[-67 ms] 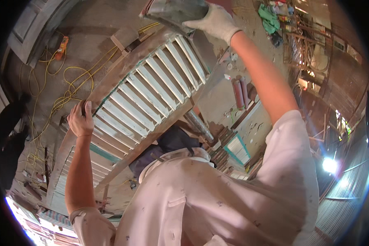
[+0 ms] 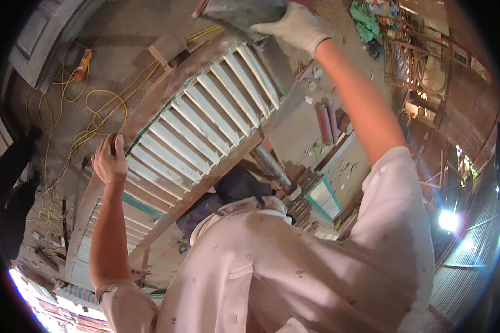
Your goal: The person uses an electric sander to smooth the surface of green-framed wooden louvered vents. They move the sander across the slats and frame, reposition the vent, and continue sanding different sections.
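Observation:
A long wooden louvered shutter (image 2: 186, 183) with a brown frame and whitish slats lies slantwise in front of me. Traces of green paint line the slat edges, and a green crosspiece splits the panel. My bare left hand (image 2: 110, 161) grips the frame's left side, fingers over the outer edge. At the shutter's far end, my right hand (image 2: 294, 28), in a pale glove, is closed on a bulky dark grey tool (image 2: 244, 12). The picture's upper edge cuts that tool off, so its kind and whatever it touches cannot be made out.
A yellow cable (image 2: 97, 119) coils on the floor at left, beside an orange power strip (image 2: 83, 62). A wooden block (image 2: 168, 49) juts out by the frame. Reddish cylinders (image 2: 325, 123) and a green-edged panel (image 2: 323, 200) lie at right. A grey panelled door (image 2: 44, 41) leans far left.
My right hand and the grey tool have shifted slightly away and to the right. My left hand keeps its place on the frame.

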`<state>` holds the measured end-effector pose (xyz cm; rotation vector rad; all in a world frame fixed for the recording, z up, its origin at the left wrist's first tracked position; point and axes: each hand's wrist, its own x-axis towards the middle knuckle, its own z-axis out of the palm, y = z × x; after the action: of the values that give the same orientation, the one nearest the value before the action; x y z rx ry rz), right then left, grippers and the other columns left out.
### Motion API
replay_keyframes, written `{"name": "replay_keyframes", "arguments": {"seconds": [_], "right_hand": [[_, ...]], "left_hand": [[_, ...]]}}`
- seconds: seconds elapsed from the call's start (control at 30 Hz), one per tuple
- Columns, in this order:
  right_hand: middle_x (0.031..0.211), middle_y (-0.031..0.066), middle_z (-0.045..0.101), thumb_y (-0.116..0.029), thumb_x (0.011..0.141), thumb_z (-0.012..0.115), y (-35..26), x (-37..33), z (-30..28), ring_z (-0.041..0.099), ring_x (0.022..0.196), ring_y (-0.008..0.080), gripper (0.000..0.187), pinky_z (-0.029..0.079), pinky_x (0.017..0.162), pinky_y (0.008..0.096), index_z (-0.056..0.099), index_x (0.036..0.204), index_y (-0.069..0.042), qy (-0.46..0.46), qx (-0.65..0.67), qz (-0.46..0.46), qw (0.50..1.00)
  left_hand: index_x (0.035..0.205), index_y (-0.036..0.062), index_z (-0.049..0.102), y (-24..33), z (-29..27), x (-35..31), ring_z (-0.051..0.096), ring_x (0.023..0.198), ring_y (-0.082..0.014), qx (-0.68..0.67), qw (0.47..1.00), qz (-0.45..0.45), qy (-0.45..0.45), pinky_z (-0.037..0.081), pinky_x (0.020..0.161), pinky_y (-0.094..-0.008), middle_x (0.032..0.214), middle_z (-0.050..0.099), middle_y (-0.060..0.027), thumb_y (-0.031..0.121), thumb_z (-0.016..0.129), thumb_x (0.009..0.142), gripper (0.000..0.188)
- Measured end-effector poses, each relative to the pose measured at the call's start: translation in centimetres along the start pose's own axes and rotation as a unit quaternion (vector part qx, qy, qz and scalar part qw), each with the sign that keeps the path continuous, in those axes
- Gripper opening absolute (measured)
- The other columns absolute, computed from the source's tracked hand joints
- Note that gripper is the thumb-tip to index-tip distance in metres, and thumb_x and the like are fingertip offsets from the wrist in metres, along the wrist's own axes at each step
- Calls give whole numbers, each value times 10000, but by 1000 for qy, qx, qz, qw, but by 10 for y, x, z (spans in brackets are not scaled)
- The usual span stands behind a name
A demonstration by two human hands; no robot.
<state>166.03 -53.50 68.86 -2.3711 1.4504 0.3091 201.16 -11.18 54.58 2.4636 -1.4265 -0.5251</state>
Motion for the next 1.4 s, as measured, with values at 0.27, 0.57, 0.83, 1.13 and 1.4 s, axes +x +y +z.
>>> {"name": "replay_keyframes", "arguments": {"seconds": [0.27,0.57,0.83,1.13,1.4], "right_hand": [[1304,130,791,-321,858,937,106,-130,33,737,1181,194,649,554,1066,366,731,1364,28,-34,286,230,929],[1190,212,809,-532,793,913,40,-60,17,780,1104,317,760,596,993,420,770,1268,43,-11,164,156,974],[1161,267,795,-566,783,883,47,-36,3,786,1101,368,740,600,989,457,791,1223,21,24,154,125,980],[1331,133,768,-313,933,873,169,-223,90,714,1167,211,558,548,1055,383,746,1356,28,-15,320,230,919],[1454,176,698,-198,869,917,113,-270,91,666,1310,265,703,487,1161,411,636,1448,84,34,374,204,904]], "left_hand": [[1185,120,819,-3,9,2,735,1088,-319,-17,999,-2,29,494,951,-440,1127,803,-91,424,526,1142,424],[1200,88,812,-8,14,2,719,1124,-333,2,1000,-22,21,489,965,-445,1175,794,-113,425,493,1154,466],[1163,70,802,-17,19,11,724,1071,-384,12,999,-48,3,516,935,-489,1129,789,-163,482,461,1155,535],[1145,119,817,-14,17,-1,744,1075,-384,-28,998,-60,-15,570,940,-507,1185,791,-163,445,597,1092,397],[1261,194,811,14,-31,-12,624,1368,-223,-25,992,-105,-71,410,1169,-477,1377,751,-30,542,490,1114,496]]}}
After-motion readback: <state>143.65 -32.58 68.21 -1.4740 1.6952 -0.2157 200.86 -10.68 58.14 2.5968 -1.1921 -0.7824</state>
